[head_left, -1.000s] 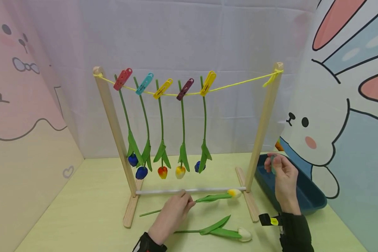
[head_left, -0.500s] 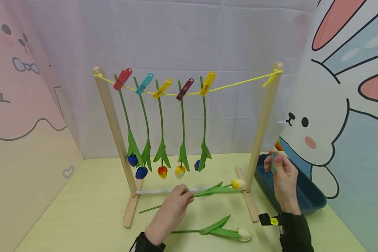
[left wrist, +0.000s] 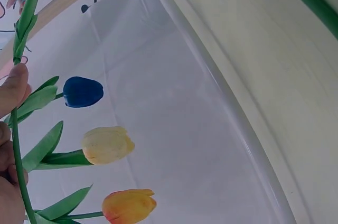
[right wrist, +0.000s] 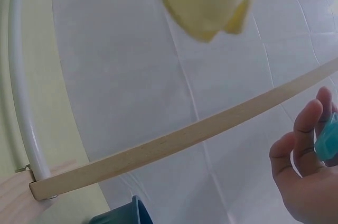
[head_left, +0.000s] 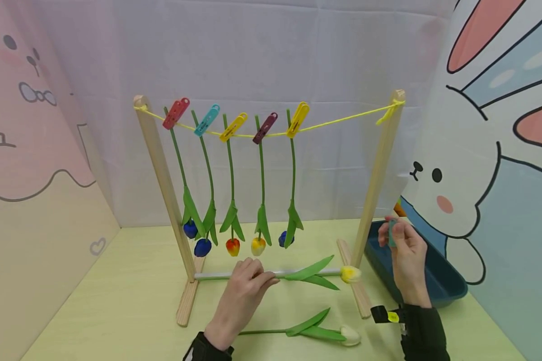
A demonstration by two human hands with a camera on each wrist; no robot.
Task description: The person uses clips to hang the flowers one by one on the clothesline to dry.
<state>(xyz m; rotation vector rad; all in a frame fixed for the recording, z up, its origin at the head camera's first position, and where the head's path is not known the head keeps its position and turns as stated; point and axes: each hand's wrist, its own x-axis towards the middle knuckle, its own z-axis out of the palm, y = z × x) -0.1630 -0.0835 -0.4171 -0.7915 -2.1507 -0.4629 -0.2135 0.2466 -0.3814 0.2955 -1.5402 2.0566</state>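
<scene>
In the head view my left hand (head_left: 241,298) pinches the stem of an artificial tulip with a yellow-and-white bloom (head_left: 351,274). The tulip lies sideways, its bloom to the right, in front of the rack's white crossbar (head_left: 235,276). Thumb and fingers on its green stem (left wrist: 20,168) show in the left wrist view. My right hand (head_left: 408,260), at the far right by a dark blue basin, holds a teal clothespin (head_left: 392,233). Most of that clothespin is hidden by the fingers. On the table below the left hand lies a white tulip (head_left: 350,336).
Several tulips hang bloom-down from a yellow cord (head_left: 339,120), held by clothespins such as the dark purple one (head_left: 265,128). Wooden posts, including the right post (head_left: 379,180), carry the cord. The dark blue basin (head_left: 451,286) stands right of the rack.
My left hand has lifted the yellow-and-white tulip off the table, moving slightly up and left; its leaves have turned and spread. The right hand with the teal clothespin has hardly moved.
</scene>
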